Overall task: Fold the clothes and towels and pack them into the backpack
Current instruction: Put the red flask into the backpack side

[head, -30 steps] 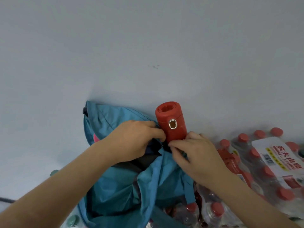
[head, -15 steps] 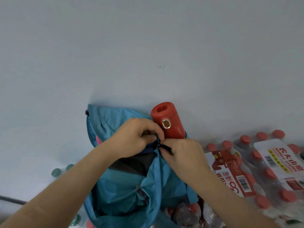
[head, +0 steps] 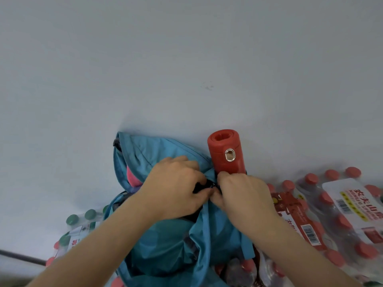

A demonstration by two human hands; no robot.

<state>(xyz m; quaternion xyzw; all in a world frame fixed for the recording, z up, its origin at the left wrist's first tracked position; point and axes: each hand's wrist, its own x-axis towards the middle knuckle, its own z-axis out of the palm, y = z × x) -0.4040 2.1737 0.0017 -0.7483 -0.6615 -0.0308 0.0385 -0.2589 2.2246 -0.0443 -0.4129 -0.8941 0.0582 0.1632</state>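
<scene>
A teal backpack (head: 165,241) leans against a pale wall. Its top opening gapes at the left, where pink cloth (head: 131,177) shows inside. A red bottle (head: 227,152) stands up from the backpack's right side. My left hand (head: 176,189) grips the backpack's fabric and dark zipper edge near the top. My right hand (head: 242,193) pinches the small zipper pull right beside it, just below the red bottle. The fingertips of both hands meet at the zipper.
Shrink-wrapped packs of red-capped water bottles (head: 335,214) lie to the right and under the backpack. A pack of green-capped bottles (head: 83,220) sits at the left. A dark cable (head: 20,256) crosses the lower left. The wall (head: 186,59) fills the upper view.
Both hands have drawn together at the zipper below the red bottle. The backpack's left opening now shows more pink cloth, and the view has shifted slightly.
</scene>
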